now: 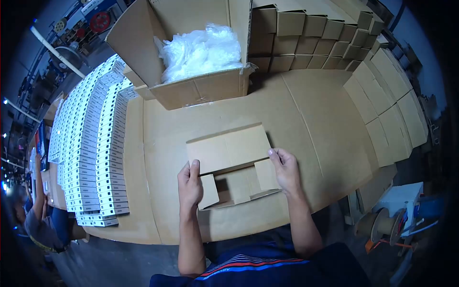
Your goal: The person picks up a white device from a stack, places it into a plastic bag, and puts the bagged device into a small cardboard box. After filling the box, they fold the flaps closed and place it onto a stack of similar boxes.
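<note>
Left hand: The person's left hand [190, 184] grips the left end of a small cardboard box [228, 148], thumb raised along the edge near the lid's corner, the other fingers partly hidden against the side.
Right hand: The right hand [287, 172] closes on the opposite end, thumb and forefinger together at the lid's right corner, the remaining fingers curled.
Small box: Held between both hands above the near middle of a cardboard-covered table [258, 105], it shows its lid panel lifted and leaning toward the far side, a flap at each end and a shadowed interior facing the wearer.
Large carton: Beyond the small box, an open carton [205, 91] stands at the table's far side, clear plastic bags [203, 52] heaped inside, its raised flaps blocking part of the view behind.
Left side: White printed boxes [91, 153] line the table's left edge in long, tight rows, well apart from the hands.
Right side: Brown boxes [315, 40] rise in tiers at the far right; more closed cartons [392, 105] stack along the right edge.
Off the table: A spool [382, 225] sits on equipment at lower right, while another person [45, 215] appears at far left, blurred.
</note>
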A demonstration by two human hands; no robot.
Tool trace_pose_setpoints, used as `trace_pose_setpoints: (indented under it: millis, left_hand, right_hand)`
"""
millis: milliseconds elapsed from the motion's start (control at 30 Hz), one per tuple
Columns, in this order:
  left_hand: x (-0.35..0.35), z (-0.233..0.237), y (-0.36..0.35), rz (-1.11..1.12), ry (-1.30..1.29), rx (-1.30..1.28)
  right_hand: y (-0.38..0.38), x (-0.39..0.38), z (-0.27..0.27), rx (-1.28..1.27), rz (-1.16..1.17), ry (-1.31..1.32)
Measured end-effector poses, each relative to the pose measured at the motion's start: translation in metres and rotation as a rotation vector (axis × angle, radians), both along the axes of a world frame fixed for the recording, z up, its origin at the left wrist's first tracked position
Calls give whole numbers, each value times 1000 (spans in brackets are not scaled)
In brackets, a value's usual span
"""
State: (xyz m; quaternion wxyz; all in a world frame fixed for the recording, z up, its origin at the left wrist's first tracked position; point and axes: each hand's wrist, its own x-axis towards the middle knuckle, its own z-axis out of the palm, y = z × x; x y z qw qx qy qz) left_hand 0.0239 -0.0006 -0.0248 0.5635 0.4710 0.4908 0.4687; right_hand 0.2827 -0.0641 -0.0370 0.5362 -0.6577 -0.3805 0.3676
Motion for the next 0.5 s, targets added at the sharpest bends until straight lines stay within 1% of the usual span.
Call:
trace_pose_setpoints:
  millis: [67,100,200,233,300,333,367,400,467,500]
  left_hand:
    - [1,-1,1,1,-96,72]
    - [-3,11,-6,62,104,27]
    - [0,28,-28,185,253,343]
    - [-4,31,-38,162,396,371]
    - [-3,32,-59,67,567,444]
    - [2,34,-65,17,655,479]
    - [9,39,-65,-3,698,445]
    - [9,38,-62,7,627,418]
    - [9,29,-51,25,481,369]
    - [8,24,-42,45,347,356]
  right_hand:
    - [3,-8,5,133,-107,-7]
    - [2,-11,10,198,-162,-10]
    - [-17,-12,51,275,-33,-488]
    - [-24,-17,62,225,38,-545]
    - [-32,-28,78,136,183,-660]
    - [-32,-32,72,118,173,-646]
    - [-31,-35,63,98,162,-631]
    - [-28,-37,59,77,153,-618]
    - [-19,-34,60,123,139,-540]
    - [-14,-29,53,146,139,-523]
